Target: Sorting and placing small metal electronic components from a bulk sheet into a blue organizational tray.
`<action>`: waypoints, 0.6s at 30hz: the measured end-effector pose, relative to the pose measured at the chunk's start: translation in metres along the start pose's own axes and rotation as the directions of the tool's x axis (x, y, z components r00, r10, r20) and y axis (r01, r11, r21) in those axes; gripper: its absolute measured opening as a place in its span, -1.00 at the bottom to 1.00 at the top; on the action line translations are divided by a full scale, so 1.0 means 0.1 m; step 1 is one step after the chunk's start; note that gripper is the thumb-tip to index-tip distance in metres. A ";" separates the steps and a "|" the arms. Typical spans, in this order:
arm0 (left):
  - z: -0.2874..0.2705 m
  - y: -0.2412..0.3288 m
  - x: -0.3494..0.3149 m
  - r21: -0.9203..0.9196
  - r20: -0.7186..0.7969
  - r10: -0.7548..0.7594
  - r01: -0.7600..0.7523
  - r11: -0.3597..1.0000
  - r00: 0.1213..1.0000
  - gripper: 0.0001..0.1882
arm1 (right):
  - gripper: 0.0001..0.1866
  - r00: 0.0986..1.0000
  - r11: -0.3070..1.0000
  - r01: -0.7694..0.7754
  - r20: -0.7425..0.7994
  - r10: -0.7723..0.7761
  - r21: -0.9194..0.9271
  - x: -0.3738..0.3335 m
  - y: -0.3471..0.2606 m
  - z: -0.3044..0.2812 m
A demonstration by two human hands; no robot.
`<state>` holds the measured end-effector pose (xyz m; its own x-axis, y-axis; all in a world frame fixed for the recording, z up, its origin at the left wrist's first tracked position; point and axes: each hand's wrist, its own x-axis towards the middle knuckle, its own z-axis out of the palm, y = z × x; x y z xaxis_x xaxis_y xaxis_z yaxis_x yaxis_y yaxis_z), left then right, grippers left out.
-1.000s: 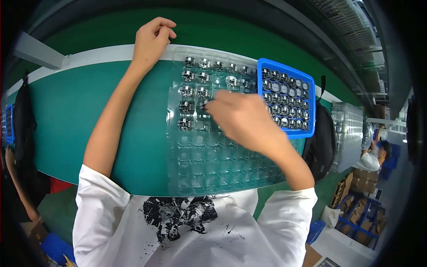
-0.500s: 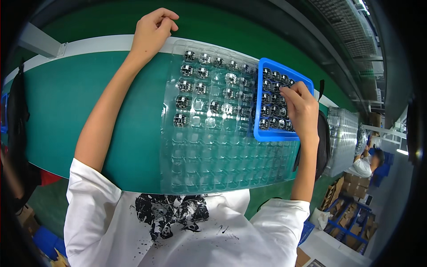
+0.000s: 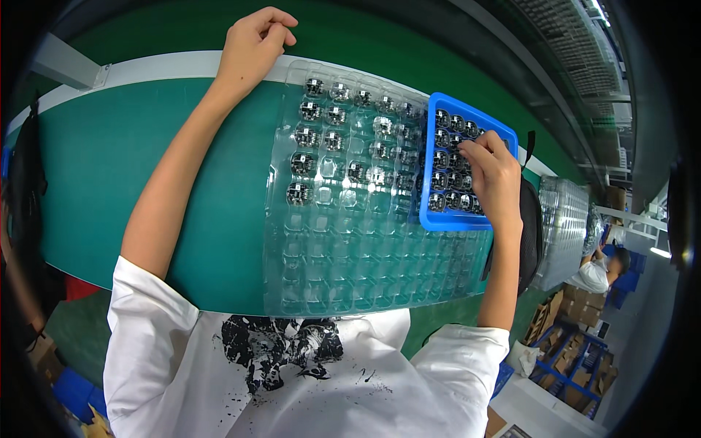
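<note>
A blue tray (image 3: 467, 224) holds rows of small round circuit boards (image 3: 440, 160), black with silvery parts. Over its right side reaches my right hand (image 3: 495, 175), thumb and forefinger pinched together down among the boards; whatever is between the tips is too small to make out. Left of the tray lies a clear plastic blister tray (image 3: 332, 270), its far rows partly filled with similar boards (image 3: 301, 163) and some far pockets bare. My left hand (image 3: 255, 45) rests beyond the table's far edge, fingers curled in, with nothing visible in it.
Both trays lie on a green tabletop (image 3: 95, 182) with a pale far rail (image 3: 175, 67). A black bag (image 3: 531, 241) hangs at the right edge, near stacked clear trays (image 3: 561, 226). Another person (image 3: 593, 274) works farther right, close to cardboard boxes.
The view has shifted slightly. My right hand stays over the blue tray with its fingertips among the boards, and my left hand keeps its curled pose.
</note>
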<state>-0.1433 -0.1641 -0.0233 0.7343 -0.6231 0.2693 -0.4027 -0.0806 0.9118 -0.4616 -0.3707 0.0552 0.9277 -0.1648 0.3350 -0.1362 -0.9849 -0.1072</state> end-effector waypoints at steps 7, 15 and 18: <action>-0.03 -0.20 0.05 -0.015 0.016 0.035 -0.035 0.999 0.999 -0.73 | -0.83 0.998 0.983 -0.061 -0.020 0.065 0.175 -0.02 0.01 0.10; -0.05 -0.20 0.07 0.003 0.001 0.039 -0.039 0.999 0.999 -0.74 | -0.84 0.998 0.995 -0.053 0.034 0.050 0.087 0.03 -0.04 0.03; -0.09 -0.28 0.07 -0.014 0.004 0.045 -0.045 0.999 0.999 -0.75 | -0.81 0.991 0.987 -0.101 0.098 0.089 0.128 0.09 -0.11 -0.04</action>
<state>-0.1214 -0.1592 -0.0441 0.7132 -0.6295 0.3083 -0.4274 -0.0420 0.9031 -0.4528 -0.3617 0.0629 0.9416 -0.2457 0.2303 -0.1839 -0.9480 -0.2596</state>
